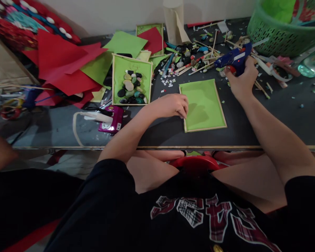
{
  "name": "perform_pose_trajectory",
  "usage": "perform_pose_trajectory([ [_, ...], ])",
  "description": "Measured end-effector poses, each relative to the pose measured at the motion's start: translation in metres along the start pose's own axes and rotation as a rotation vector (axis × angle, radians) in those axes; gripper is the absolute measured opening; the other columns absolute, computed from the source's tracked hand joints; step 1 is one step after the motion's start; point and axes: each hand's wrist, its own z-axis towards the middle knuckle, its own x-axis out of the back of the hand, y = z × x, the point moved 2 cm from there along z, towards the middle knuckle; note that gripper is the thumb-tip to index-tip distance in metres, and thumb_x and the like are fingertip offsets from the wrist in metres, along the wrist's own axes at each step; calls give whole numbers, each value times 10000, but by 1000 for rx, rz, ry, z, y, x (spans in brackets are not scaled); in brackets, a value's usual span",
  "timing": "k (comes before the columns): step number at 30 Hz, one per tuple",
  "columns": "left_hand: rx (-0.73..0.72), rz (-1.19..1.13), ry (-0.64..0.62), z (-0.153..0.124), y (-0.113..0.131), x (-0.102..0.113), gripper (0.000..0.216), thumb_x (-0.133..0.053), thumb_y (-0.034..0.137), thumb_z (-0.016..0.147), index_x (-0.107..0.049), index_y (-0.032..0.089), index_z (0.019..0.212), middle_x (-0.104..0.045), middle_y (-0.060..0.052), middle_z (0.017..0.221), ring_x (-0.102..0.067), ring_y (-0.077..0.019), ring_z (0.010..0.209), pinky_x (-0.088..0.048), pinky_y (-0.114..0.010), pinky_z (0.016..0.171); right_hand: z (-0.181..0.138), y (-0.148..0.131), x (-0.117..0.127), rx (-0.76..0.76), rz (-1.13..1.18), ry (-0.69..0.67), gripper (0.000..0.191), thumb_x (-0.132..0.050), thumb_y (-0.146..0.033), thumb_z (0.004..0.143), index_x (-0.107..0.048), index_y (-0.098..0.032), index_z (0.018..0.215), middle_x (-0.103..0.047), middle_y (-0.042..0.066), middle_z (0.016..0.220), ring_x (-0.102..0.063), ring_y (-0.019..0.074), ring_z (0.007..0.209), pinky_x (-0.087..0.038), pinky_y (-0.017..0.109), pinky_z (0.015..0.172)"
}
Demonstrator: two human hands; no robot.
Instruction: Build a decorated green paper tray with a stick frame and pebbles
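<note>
My right hand [243, 78] is wrapped round the handle of a blue glue gun [232, 59], raised above the table with its nozzle toward the left. A light green panel [204, 105] edged with thin wooden sticks lies flat in front of me. At its left edge is my left hand [173, 106], fingers bent and closed on the stick border; the fingertips are partly hidden. Left of that hand, a second green framed panel [117, 78] carries a cluster of pebbles [130, 85] in black, white and green.
Red sheets [65, 59] and green sheets [126, 42] pile up at the left. A purple power socket [111, 120] with plugs sits near the front edge. Sticks, pebbles and scraps litter the back, beside a paper roll [173, 24] and a green basket [280, 35]. Another person's arm [0, 152] shows at left.
</note>
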Motion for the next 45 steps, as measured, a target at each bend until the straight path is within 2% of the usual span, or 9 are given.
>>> perform_pose_trajectory([
  [12,-2,47,36,-1,3,0,337,-576,240,1046,-863,318,886,-838,-51,950,-731,-210,1053,-556,-320,863,1,-5,1,-43,-52,11,450,-820,-92,748,-653,-102,1165,-717,110,1065,-598,225,962,-446,346,965],
  [21,-23,48,47,-3,0,1,338,-555,216,1050,-863,321,958,-833,-56,1035,-691,-225,1120,-548,-348,899,2,2,-2,-20,-10,25,358,-787,-158,747,-610,-158,1058,-696,81,981,-575,200,865,-458,338,868],
  [24,92,42,123,-7,-9,7,269,-586,266,1048,-851,307,1062,-821,-62,1083,-673,-229,1140,-544,-364,947,1,3,-2,-17,-7,18,344,-774,-217,752,-578,-188,1033,-692,88,980,-573,211,860,-461,357,859],
  [27,340,91,296,-17,-29,11,244,-623,344,1030,-833,264,1124,-806,-79,1074,-682,-241,1080,-545,-398,969,-2,3,0,34,19,23,330,-742,-313,786,-567,-226,1052,-706,103,1024,-569,229,888,-471,378,869],
  [30,561,140,468,-28,-53,10,253,-649,396,997,-828,230,1064,-794,-78,962,-685,-248,973,-557,-410,919,-5,2,0,51,-17,27,293,-706,-371,799,-578,-245,1030,-717,114,1020,-571,248,892,-488,409,866],
  [33,648,134,550,-35,-68,5,246,-648,393,973,-814,211,966,-776,-73,872,-675,-237,895,-562,-397,867,-4,1,-9,70,-45,-37,297,-689,-440,818,-611,-237,1020,-720,128,1058,-611,298,971,-508,487,920],
  [39,692,143,480,-30,-61,3,241,-663,385,946,-820,203,957,-771,-74,844,-666,-251,886,-552,-406,853,4,-13,-45,162,-76,-288,372,-629,-622,912,-636,-341,1155,-698,117,1223,-519,391,1245,-412,599,1062],
  [42,658,182,448,-26,-55,3,258,-641,358,960,-821,208,1067,-772,-66,847,-670,-256,934,-547,-387,853,4,-23,-60,175,-119,-296,446,-575,-648,944,-599,-302,1224,-680,134,1244,-526,381,1245,-437,604,1056],
  [45,535,264,375,-24,-53,0,331,-594,337,999,-782,203,1237,-775,-88,924,-675,-269,1011,-541,-396,902,-1,-28,-68,193,-146,-229,453,-604,-629,932,-588,-278,1216,-673,140,1222,-573,384,1216,-497,602,1020],
])
